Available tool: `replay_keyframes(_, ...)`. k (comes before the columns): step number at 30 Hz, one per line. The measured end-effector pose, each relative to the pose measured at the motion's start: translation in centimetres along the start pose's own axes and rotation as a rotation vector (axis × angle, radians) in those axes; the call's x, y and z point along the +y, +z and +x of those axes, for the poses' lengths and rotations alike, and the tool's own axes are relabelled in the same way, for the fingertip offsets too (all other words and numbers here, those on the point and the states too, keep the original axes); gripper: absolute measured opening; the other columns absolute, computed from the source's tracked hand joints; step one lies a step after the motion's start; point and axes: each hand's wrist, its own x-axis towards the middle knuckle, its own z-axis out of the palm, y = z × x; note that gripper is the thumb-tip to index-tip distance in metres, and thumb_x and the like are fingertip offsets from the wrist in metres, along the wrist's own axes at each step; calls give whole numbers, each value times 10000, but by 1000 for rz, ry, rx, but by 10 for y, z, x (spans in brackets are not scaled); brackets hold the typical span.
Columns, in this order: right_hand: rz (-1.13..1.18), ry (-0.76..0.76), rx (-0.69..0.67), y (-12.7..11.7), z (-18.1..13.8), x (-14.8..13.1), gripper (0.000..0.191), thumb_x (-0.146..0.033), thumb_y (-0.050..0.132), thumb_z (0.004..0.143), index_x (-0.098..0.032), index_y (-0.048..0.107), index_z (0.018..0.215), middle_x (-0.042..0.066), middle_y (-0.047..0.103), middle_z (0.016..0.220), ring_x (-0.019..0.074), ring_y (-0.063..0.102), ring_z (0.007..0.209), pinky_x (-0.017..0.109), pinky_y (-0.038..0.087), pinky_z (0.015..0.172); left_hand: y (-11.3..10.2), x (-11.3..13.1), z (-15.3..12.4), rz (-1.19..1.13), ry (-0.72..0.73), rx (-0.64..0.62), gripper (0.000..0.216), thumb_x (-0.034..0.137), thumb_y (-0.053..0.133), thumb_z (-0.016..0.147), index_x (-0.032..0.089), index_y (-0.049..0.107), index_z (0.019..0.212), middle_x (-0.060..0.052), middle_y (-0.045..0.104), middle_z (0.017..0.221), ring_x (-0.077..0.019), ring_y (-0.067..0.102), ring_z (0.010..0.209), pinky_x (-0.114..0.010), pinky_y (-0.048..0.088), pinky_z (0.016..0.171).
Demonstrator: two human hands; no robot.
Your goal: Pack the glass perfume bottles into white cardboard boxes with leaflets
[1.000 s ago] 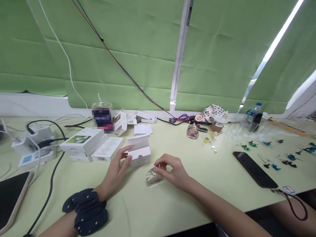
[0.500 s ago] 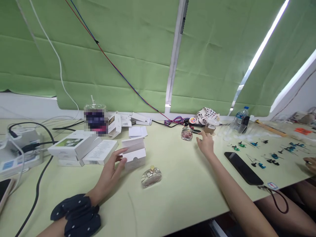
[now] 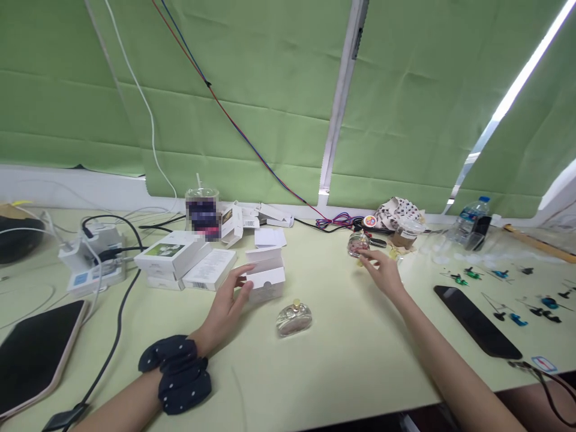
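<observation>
My left hand [image 3: 229, 306] grips the left side of a small white box [image 3: 266, 289], whose lid flap stands up and open. A dark polka-dot scrunchie is around that wrist. In front of the box stands a glass perfume bottle [image 3: 294, 319] with a gold neck. Farther back, my right hand [image 3: 382, 275] has its fingertips pinched together around a tiny yellowish piece, too small to name. Just behind those fingertips is a second perfume bottle [image 3: 358, 243], pinkish; contact with it I cannot tell.
Stacked white boxes [image 3: 173, 255] and a lidded cup with a straw [image 3: 202, 210] stand at left, near chargers and cables [image 3: 96, 252]. A tablet [image 3: 36, 354] lies front left. On the right are a black phone [image 3: 477, 321], earphone parts [image 3: 517, 318], a water bottle [image 3: 472, 219] and a drink cup [image 3: 405, 233].
The view has swung left. My right hand has drawn in toward the pinkish bottle, its fingers closing on a tiny yellowish piece. My left hand stays at the white box.
</observation>
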Motion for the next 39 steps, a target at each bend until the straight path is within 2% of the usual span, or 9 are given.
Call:
replay_keyframes(2,444,-227,-34,0,-25,-41,291,-335,520,893,-186,648,1108,100,686,1015,198,655,837,360,523,762,0,-2,-1,-4,3,-3,329,415,382,947,247,468,1216,-69,557,1183,-192,560,947,-353,463,878)
replay_keyframes(4,684,-367,-110,0,-50,-80,258,-331,548,890,-217,649,1099,81,689,975,188,665,818,351,545,758,0,-2,-2,-5,8,-7,327,406,380,951,248,458,1226,-71,546,1201,-192,549,965,-354,456,886)
replay_keyframes(9,735,-506,-90,5,-76,-128,187,-252,578,881,-228,646,1053,60,698,951,174,661,844,321,552,777,0,1,-2,-11,1,-11,317,397,382,953,246,467,1218,-66,553,1193,-183,549,963,-338,462,875)
replay_keyframes(20,732,-645,-25,14,-77,-133,173,-193,575,879,-235,659,1024,69,700,913,198,658,877,338,551,769,-1,3,-2,-28,4,-13,323,399,383,952,246,469,1223,-65,563,1184,-177,561,912,-337,476,839)
replay_keyframes(28,931,-397,-160,8,-73,-130,214,-297,454,940,-237,625,1054,67,597,969,164,620,822,318,523,720,-2,5,-2,-35,4,-29,313,387,381,955,249,459,1225,-63,550,1183,-175,553,930,-340,462,857)
replay_keyframes(31,1082,-270,-259,10,-71,-126,232,-339,558,886,-248,559,1099,39,580,945,127,616,689,298,530,652,-1,5,-2,-32,2,-23,314,390,380,955,247,463,1222,-63,557,1184,-176,560,926,-336,466,853)
replay_keyframes(33,1106,-213,-279,11,-69,-124,238,-337,655,818,-231,580,1017,34,596,910,138,615,720,295,528,668,-1,5,-2,-33,1,-21,315,390,381,955,248,465,1223,-64,558,1185,-178,563,926,-336,468,849)
replay_keyframes(36,1005,-268,-279,10,-66,-123,172,-334,687,787,-200,647,886,55,615,894,166,592,809,305,507,723,-1,5,-2,-37,1,-27,315,391,381,956,249,463,1225,-64,555,1185,-183,561,938,-341,467,850)
replay_keyframes(39,931,-314,-295,6,-65,-126,218,-326,675,797,-201,649,974,59,633,903,158,568,770,303,495,701,-1,4,-2,-44,4,-33,315,389,375,959,251,456,1230,-61,550,1183,-185,554,950,-345,461,858)
